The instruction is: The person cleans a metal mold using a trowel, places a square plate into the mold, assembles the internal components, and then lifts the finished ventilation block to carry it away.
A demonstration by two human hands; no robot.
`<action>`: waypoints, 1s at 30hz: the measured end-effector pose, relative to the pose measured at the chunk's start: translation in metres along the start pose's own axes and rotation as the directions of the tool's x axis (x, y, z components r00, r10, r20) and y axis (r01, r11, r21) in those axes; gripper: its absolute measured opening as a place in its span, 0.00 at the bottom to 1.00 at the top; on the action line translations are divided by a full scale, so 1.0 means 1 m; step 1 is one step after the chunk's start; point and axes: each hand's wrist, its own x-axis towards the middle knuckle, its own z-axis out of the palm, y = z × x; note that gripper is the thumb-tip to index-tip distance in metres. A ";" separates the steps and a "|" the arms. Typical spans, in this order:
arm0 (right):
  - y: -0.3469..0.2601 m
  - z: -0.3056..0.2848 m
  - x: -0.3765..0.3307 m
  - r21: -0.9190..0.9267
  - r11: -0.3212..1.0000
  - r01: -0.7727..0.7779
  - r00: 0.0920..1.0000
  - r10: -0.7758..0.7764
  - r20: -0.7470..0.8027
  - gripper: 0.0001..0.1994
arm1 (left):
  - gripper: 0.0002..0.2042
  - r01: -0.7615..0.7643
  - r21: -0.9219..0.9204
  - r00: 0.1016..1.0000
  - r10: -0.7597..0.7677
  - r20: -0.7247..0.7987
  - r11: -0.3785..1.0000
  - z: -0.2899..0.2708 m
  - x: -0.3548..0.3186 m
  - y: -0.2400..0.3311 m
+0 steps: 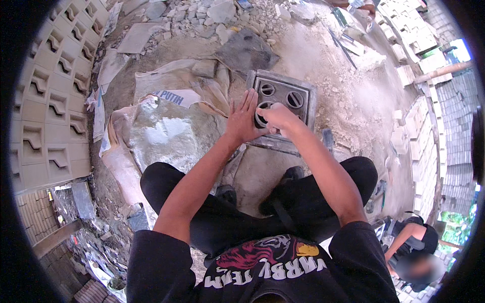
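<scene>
Nearest the camera, a black cloth T-shirt [268, 257] with a coloured chest print covers the person's torso; beyond it, the bent legs, in smooth black trousers [237, 232], spread to either side. Between and just beyond the knees, a square, dust-coated grey box-shaped frame [283, 84] sits on the ground, slightly rotated, with a raised straight-edged rim. Its inset top face carries circular openings [294, 99] with ring-shaped borders, some crossed by a bar. The bare left hand [243, 121] lies flattened along the frame's left side, fingers extended and close together, gripping nothing. The bare right hand [279, 119] is over the left-hand opening, fingers partly curled; whether it has hold of anything cannot be told. Left of the frame, a creased, pale sheet-like sack [121, 164] lies spread beneath a mound of fine grey-white powder [169, 132]. Beyond the frame, a flat, dark grey, irregular sheet [246, 50] rests on dusty ground, followed by angular, pale broken rubble [202, 20]. At far left stands a wall of cream blocks [63, 108] with stepped recesses; at far right are rows of pale blocks [419, 136]. At lower right, a dark-clothed co-worker [411, 240] bends forward.
</scene>
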 end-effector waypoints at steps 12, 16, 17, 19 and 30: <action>-0.004 0.004 -0.010 0.224 0.974 -0.032 0.999 0.027 0.025 0.08 | 0.59 -0.025 0.084 0.998 0.029 -0.046 0.996 0.003 0.001 -0.001; -0.008 0.000 -0.012 0.259 0.964 -0.061 0.998 0.054 0.035 0.06 | 0.59 -0.013 0.132 0.999 0.018 -0.039 0.991 0.003 -0.001 0.002; -0.007 0.000 -0.012 0.261 0.963 -0.062 0.998 0.055 0.036 0.06 | 0.59 -0.013 0.147 0.999 0.019 -0.040 0.989 0.003 -0.001 0.001; -0.010 0.002 -0.013 0.269 0.962 -0.056 0.998 0.048 0.036 0.06 | 0.59 -0.018 0.151 0.999 0.025 -0.046 0.988 0.002 0.000 0.000; -0.013 -0.001 -0.019 0.269 0.960 -0.081 0.997 0.074 0.036 0.05 | 0.59 -0.011 0.081 1.000 0.013 -0.025 0.997 0.002 -0.002 0.000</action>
